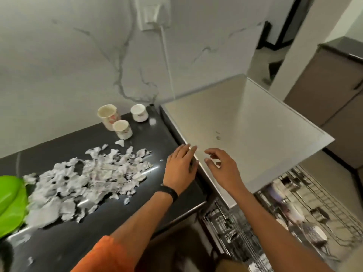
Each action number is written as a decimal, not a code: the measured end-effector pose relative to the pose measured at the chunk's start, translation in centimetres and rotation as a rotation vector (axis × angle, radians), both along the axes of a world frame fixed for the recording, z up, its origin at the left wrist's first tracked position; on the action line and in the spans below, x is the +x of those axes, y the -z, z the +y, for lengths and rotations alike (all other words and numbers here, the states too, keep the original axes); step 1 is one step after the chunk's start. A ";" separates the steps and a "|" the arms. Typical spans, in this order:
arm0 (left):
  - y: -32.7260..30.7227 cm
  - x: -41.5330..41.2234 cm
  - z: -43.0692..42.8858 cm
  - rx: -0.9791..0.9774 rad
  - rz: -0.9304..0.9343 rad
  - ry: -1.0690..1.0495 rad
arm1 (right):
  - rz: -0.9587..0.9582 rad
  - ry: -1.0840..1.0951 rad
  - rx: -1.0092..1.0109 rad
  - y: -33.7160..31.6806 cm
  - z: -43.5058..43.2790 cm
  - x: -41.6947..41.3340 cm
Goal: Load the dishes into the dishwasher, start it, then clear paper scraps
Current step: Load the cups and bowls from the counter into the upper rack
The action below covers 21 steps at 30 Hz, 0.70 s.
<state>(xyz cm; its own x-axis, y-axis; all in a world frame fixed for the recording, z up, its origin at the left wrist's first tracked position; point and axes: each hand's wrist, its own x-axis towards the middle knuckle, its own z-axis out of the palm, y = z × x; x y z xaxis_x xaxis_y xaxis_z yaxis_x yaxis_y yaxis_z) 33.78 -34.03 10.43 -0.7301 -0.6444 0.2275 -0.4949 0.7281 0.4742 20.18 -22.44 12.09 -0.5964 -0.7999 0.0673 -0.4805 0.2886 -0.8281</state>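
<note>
Three white floral cups (122,129) stand at the back of the dark countertop (149,142). A heap of torn paper scraps (88,179) covers its middle. The silver dishwasher (235,132) stands to the right, and its pulled-out wire rack (294,216) below holds dishes. My left hand (180,165) lies flat on the counter's right edge, fingers touching the dishwasher's top rim. My right hand (220,163) hovers over the dishwasher's top with its fingers spread and nothing in it.
A green plastic plate (9,201) lies at the counter's left end. A white cable (167,55) runs down the marble wall from a socket (153,14). Brown cabinets (330,99) stand at the right.
</note>
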 end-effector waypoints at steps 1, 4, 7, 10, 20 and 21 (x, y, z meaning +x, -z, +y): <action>-0.1 0.7 -0.8 -0.002 -0.009 -0.027 | 0.003 -0.030 0.002 -0.1 -1.0 0.5; -0.3 3.2 -3.2 -0.005 -0.049 -0.131 | 0.036 -0.140 0.006 -0.5 -4.6 2.3; -0.4 5.4 -5.3 -0.006 -0.078 -0.214 | 0.075 -0.248 0.026 -0.8 -8.2 3.5; -0.7 7.4 -7.4 -0.003 -0.096 -0.309 | 0.079 -0.340 0.062 -0.8 -12.3 4.7; -2.0 11.3 -13.1 0.070 -0.135 -0.613 | 0.066 -0.536 0.068 -0.2 -26.6 7.4; -1.9 11.5 -13.5 0.077 -0.142 -0.633 | 0.064 -0.539 0.072 0.1 -27.8 7.5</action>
